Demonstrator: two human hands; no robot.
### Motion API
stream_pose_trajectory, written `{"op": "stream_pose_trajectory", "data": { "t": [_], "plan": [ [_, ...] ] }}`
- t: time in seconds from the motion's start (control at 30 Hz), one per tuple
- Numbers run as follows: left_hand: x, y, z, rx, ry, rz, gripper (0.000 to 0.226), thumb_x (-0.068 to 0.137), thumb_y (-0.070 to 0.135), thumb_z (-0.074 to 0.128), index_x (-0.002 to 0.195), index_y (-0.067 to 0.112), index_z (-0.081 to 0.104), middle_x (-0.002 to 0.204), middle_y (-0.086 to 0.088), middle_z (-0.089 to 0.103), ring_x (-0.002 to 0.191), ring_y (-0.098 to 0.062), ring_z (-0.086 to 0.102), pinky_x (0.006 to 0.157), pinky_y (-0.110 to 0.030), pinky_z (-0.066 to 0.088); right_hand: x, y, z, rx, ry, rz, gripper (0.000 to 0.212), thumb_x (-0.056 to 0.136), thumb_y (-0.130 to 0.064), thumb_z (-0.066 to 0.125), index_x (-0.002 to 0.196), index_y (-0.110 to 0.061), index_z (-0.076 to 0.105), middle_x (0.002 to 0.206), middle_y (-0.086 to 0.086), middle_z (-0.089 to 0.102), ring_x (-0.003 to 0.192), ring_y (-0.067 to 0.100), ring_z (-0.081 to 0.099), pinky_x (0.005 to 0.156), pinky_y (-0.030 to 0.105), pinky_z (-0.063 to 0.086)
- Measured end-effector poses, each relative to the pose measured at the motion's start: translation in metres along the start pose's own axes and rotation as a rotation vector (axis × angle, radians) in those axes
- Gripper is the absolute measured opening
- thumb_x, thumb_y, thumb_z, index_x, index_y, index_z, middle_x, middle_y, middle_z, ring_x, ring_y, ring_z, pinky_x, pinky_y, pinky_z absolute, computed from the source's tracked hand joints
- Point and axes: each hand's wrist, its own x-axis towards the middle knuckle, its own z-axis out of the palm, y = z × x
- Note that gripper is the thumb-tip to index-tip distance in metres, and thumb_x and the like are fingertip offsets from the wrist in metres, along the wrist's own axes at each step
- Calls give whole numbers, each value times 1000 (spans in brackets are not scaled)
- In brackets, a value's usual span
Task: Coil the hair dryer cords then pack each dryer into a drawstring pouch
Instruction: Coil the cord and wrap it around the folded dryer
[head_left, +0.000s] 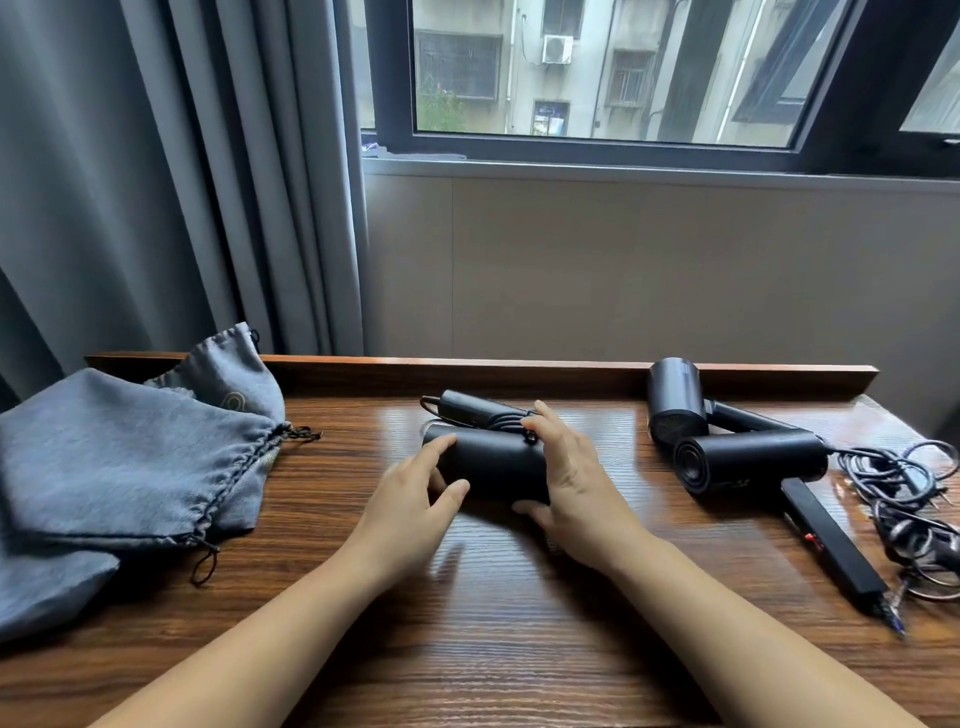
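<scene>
Both hands grip folded black dryer mid-table: left hand thumb and fingers curled on barrel end, right hand around other end; 2 dryers right, grey pouches left

Grey curtain beside a dark-framed window above a wooden table.

On the table, the pouches lie overlapping at the frame's left; a folded dryer sits at centre between the left hand and right hand; two more dryers and tangled cords lie at right.
</scene>
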Motion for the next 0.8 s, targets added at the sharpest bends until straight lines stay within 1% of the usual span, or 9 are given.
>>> {"op": "stream_pose_trajectory", "data": {
  "t": [0.1,0.17,0.23,0.3,0.37,0.47,0.6,0.73,0.8],
  "plan": [
    [6,-5,-1,93,44,19,55,95,39,59,147,34,40,108,7,42,100,-14,51,94,-33,47,10,5,-8,-27,-82,-46,93,73,-18,72,146,-36,16,166,-3,10,146,18,22,120,27,19],
    [10,-8,-1,110,53,2,57,95,39,60,147,34,39,124,4,33,113,-21,52,100,-36,46,19,8,-12,-42,-121,-33,91,76,-14,71,148,-33,18,166,-6,6,147,16,19,119,25,18],
    [17,-11,2,113,32,-14,59,96,36,59,150,31,35,148,0,21,136,-23,39,110,-37,37,31,10,-14,-61,-124,-9,92,79,-10,72,151,-29,19,167,-6,5,148,16,20,120,29,21],
    [26,-12,5,104,12,5,62,97,34,57,153,25,32,160,1,10,148,-18,23,117,-34,27,43,12,-13,-99,-112,-6,93,81,-9,73,154,-25,19,167,-4,7,148,17,23,120,28,21],
    [34,-13,7,88,-6,19,64,98,32,57,154,20,30,164,-1,6,150,-17,17,119,-31,21,54,16,-12,-118,-99,1,93,81,-6,73,155,-22,19,167,-3,9,147,18,25,120,26,20],
    [43,-13,9,91,-17,20,65,98,32,56,155,18,28,166,-1,3,151,-15,15,119,-27,17,66,21,-11,-111,-84,36,93,82,-3,72,156,-23,19,166,-4,13,147,18,26,120,28,23],
    [49,-16,10,95,-23,40,63,99,30,55,156,22,27,167,2,1,150,-11,15,112,-20,14,71,27,-10,-76,-77,73,94,83,1,66,157,-26,16,165,-5,17,146,17,29,115,18,18],
    [50,-20,11,86,-17,61,63,99,27,56,155,26,28,166,3,2,151,-10,14,111,-19,13,71,30,-6,-46,-76,81,95,83,2,59,159,-26,10,166,-6,11,149,16,24,117,18,16],
    [49,-21,12,61,-6,67,64,98,25,57,155,28,28,166,1,6,151,-10,11,113,-18,11,69,29,-5,-16,-74,78,96,85,2,58,159,-26,4,167,-7,5,150,15,19,119,20,16]
  ]
}}
